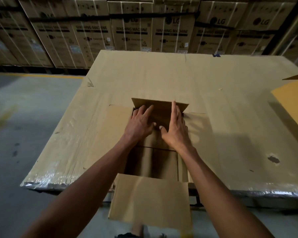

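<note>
An open brown cardboard box [151, 162] stands on a large cardboard-covered surface [162, 78]. Its far flap [162, 109] is tilted up and inward. My left hand [141, 122] lies flat against that flap's left part with straight fingers. My right hand [176, 127] presses the flap's right part, fingers straight and pointing away, thumb spread toward the left hand. The near flap [150, 200] hangs out toward me over the surface's front edge. The side flaps [113, 134] lie spread flat outward. The inside of the box is dark, and I see nothing in it.
Stacked washing-machine cartons [131, 26] form a wall behind the surface. Grey concrete floor [24, 117] with a yellow line lies to the left. Plastic wrap covers the surface's front edge [46, 179]. Another piece of cardboard [294, 98] sits at the right edge. A torn hole [273, 159] marks the surface.
</note>
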Action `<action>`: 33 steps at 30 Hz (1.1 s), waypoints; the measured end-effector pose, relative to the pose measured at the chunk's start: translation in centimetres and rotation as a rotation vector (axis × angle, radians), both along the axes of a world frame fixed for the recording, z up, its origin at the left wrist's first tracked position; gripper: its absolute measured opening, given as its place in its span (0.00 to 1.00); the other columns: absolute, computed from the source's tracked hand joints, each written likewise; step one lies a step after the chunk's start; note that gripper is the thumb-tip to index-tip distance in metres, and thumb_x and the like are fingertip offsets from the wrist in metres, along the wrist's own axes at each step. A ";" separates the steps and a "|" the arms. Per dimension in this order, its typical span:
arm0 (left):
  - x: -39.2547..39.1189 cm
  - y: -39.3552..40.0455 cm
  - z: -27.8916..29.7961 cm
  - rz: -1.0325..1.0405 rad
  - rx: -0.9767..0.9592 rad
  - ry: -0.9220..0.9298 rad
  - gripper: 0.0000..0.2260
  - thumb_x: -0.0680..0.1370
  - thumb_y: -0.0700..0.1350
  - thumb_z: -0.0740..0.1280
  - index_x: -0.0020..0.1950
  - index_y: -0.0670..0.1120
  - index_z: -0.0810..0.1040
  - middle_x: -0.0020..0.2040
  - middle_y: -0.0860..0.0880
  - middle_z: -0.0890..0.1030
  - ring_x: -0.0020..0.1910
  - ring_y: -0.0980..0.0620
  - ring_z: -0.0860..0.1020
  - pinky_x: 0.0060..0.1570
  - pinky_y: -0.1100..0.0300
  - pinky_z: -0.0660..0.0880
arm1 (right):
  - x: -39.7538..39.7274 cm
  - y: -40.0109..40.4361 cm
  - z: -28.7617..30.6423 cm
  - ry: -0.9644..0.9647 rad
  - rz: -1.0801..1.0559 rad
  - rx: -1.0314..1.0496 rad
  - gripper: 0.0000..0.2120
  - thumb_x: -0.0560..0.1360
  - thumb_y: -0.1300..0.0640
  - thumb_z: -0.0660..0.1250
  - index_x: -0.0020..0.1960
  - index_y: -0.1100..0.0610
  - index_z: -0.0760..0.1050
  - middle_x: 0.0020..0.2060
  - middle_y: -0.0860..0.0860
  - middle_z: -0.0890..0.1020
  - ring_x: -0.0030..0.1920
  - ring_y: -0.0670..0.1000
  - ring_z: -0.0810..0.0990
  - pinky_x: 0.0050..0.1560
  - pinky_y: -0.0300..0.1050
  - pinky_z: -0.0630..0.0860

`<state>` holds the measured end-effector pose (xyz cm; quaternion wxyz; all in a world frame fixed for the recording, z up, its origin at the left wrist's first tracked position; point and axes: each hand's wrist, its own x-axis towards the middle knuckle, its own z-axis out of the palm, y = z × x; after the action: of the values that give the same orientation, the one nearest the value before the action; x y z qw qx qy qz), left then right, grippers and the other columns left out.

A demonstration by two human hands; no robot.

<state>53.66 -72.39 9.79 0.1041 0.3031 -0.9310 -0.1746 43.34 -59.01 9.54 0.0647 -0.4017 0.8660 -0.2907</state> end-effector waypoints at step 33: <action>4.4 -3.8 -2.8 -0.095 0.140 -0.032 0.29 0.81 0.57 0.66 0.80 0.52 0.63 0.79 0.46 0.66 0.78 0.44 0.64 0.76 0.40 0.57 | -0.7 0.6 -2.9 0.028 -0.056 0.338 0.24 0.80 0.45 0.68 0.75 0.42 0.69 0.81 0.47 0.62 0.81 0.58 0.52 0.76 0.64 0.57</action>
<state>58.10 -76.21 6.95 0.0595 0.2679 -0.9315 -0.2389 42.62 -58.43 6.66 0.1111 -0.3649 0.9141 -0.1372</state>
